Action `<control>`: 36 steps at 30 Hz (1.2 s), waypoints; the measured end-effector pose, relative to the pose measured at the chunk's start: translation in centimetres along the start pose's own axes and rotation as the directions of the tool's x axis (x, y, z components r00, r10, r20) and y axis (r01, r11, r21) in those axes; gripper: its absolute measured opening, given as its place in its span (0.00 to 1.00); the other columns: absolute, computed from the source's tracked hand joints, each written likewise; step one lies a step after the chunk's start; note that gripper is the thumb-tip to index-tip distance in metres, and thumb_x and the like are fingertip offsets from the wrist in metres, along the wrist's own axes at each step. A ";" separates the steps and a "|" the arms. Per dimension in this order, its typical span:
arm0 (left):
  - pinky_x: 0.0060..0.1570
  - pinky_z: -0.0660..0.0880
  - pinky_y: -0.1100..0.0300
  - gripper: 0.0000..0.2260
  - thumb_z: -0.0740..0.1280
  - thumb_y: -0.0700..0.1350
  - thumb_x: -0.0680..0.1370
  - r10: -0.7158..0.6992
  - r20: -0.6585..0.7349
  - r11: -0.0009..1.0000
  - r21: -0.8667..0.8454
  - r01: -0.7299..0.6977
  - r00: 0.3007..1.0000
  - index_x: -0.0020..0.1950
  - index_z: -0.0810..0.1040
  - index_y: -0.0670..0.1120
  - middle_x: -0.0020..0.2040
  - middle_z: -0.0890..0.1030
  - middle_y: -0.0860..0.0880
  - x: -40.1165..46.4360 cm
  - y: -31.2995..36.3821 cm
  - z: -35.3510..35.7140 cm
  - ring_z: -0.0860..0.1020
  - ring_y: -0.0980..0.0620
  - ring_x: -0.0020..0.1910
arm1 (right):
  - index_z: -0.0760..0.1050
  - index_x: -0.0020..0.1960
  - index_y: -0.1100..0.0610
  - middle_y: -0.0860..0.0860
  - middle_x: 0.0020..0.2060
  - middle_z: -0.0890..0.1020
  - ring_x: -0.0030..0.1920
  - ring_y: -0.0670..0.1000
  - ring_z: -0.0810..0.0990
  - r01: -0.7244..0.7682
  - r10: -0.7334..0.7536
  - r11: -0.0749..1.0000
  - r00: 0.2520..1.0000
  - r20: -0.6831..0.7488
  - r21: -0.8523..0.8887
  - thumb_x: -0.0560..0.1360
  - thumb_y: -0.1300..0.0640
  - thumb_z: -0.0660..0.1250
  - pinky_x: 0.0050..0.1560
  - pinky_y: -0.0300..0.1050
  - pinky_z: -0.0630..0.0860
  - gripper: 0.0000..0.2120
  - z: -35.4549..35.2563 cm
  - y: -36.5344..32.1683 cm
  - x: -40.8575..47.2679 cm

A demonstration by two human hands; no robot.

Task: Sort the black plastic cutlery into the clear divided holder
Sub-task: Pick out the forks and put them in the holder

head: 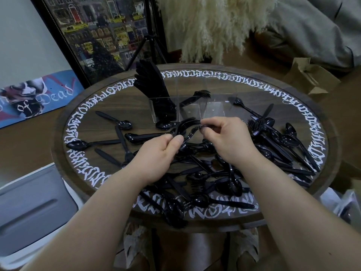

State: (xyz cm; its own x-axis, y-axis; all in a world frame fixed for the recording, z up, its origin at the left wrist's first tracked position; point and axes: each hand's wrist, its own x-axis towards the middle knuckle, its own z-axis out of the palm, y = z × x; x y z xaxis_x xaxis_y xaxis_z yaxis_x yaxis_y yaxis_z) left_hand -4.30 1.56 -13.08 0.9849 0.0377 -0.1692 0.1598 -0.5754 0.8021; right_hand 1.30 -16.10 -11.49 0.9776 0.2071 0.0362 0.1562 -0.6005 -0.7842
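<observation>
Black plastic cutlery lies scattered over a round table (293, 89), with a thick pile (205, 173) under my wrists. The clear divided holder (195, 106) stands at the table's far middle. Its left compartment holds several knives (152, 85), its middle compartment a few forks (197, 95), and its right compartment looks bare. My left hand (156, 157) pinches the handles of a small bunch of black forks (185, 127) just in front of the holder. My right hand (226, 137) pinches the fork ends of that same bunch between thumb and fingers.
A heap of spoons and forks (277, 141) lies on the table's right side, loose spoons (125, 124) on the left. A framed picture (101, 36) and tripod stand behind the table, a cardboard box (310, 79) to the right, a grey bin lid (29, 208) at lower left.
</observation>
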 end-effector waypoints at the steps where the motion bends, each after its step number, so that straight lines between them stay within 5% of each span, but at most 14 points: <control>1: 0.38 0.68 0.59 0.17 0.56 0.59 0.79 0.014 0.026 0.999 0.049 -0.015 1.000 0.40 0.74 0.49 0.30 0.73 0.56 -0.1 0.1 0.1 0.72 0.58 0.32 | 0.82 0.57 0.52 0.44 0.40 0.81 0.47 0.47 0.81 0.004 -0.004 1.000 1.000 -0.001 0.000 0.76 0.56 0.68 0.55 0.40 0.76 0.10 0.1 -0.1 0.0; 6: 0.53 0.74 0.53 0.13 0.59 0.61 0.78 0.029 0.105 0.979 0.200 -0.050 0.994 0.50 0.76 0.54 0.44 0.80 0.56 0.0 -0.1 0.1 0.78 0.56 0.47 | 0.79 0.60 0.51 0.39 0.36 0.78 0.40 0.41 0.78 0.051 -0.049 0.996 0.999 0.023 -0.074 0.75 0.55 0.68 0.48 0.30 0.71 0.14 0.3 -0.3 -0.1; 11: 0.49 0.74 0.54 0.09 0.60 0.57 0.79 0.075 0.121 0.971 0.217 -0.100 0.990 0.44 0.73 0.54 0.41 0.79 0.55 -0.2 0.2 0.2 0.77 0.54 0.44 | 0.67 0.72 0.52 0.49 0.65 0.74 0.64 0.46 0.72 0.150 -0.132 0.984 0.977 0.170 -0.096 0.79 0.62 0.59 0.64 0.34 0.64 0.22 0.9 -0.4 -0.4; 14: 0.43 0.71 0.61 0.07 0.63 0.56 0.78 0.091 0.070 0.957 0.269 -0.107 0.993 0.42 0.72 0.55 0.39 0.77 0.56 -0.3 0.4 0.3 0.75 0.56 0.42 | 0.71 0.68 0.51 0.49 0.62 0.77 0.62 0.47 0.73 0.161 -0.146 0.986 0.964 0.222 -0.052 0.79 0.63 0.58 0.64 0.38 0.67 0.19 1.1 -0.5 -0.7; 19: 0.43 0.71 0.59 0.08 0.64 0.60 0.76 0.079 -0.143 0.950 0.312 -0.031 0.987 0.47 0.75 0.57 0.41 0.79 0.58 -0.4 0.6 -0.6 0.76 0.59 0.42 | 0.76 0.58 0.51 0.47 0.50 0.79 0.50 0.47 0.76 0.126 -0.125 0.992 0.991 0.049 -0.022 0.78 0.60 0.61 0.54 0.41 0.72 0.11 0.7 -0.1 -0.4; 25: 0.42 0.70 0.56 0.13 0.56 0.56 0.80 0.082 -0.110 0.965 0.256 -0.051 0.991 0.45 0.76 0.52 0.37 0.77 0.55 -0.6 1.1 0.1 0.75 0.55 0.41 | 0.73 0.61 0.51 0.45 0.53 0.74 0.45 0.37 0.74 0.125 -0.123 0.992 0.986 0.110 -0.010 0.79 0.58 0.59 0.45 0.24 0.66 0.12 1.1 -0.1 -0.4; 31: 0.43 0.73 0.54 0.15 0.58 0.55 0.80 0.098 -0.194 0.986 0.151 -0.069 0.976 0.46 0.81 0.49 0.35 0.80 0.50 -0.5 1.0 -0.4 0.77 0.55 0.38 | 0.73 0.66 0.54 0.42 0.53 0.73 0.53 0.45 0.75 0.130 -0.145 0.982 0.983 0.112 0.135 0.80 0.61 0.57 0.63 0.48 0.73 0.16 0.5 -0.2 -0.4; 36: 0.37 0.70 0.52 0.20 0.59 0.54 0.80 0.129 -0.206 0.992 0.042 -0.123 0.970 0.37 0.76 0.40 0.28 0.71 0.50 -0.3 1.1 -0.5 0.70 0.54 0.30 | 0.80 0.50 0.49 0.50 0.44 0.84 0.45 0.49 0.84 0.088 -0.083 0.888 0.996 -0.032 0.452 0.76 0.65 0.67 0.53 0.49 0.80 0.11 -0.5 -0.7 -0.9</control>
State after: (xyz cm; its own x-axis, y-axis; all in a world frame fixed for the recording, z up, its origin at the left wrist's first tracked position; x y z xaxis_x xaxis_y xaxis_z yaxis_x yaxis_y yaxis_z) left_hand -4.38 1.32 -11.87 0.9898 0.1306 0.0570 0.0349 -0.6098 0.7918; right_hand 0.38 -16.30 -10.65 0.9652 0.2319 0.1208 0.1616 -0.1659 -0.9728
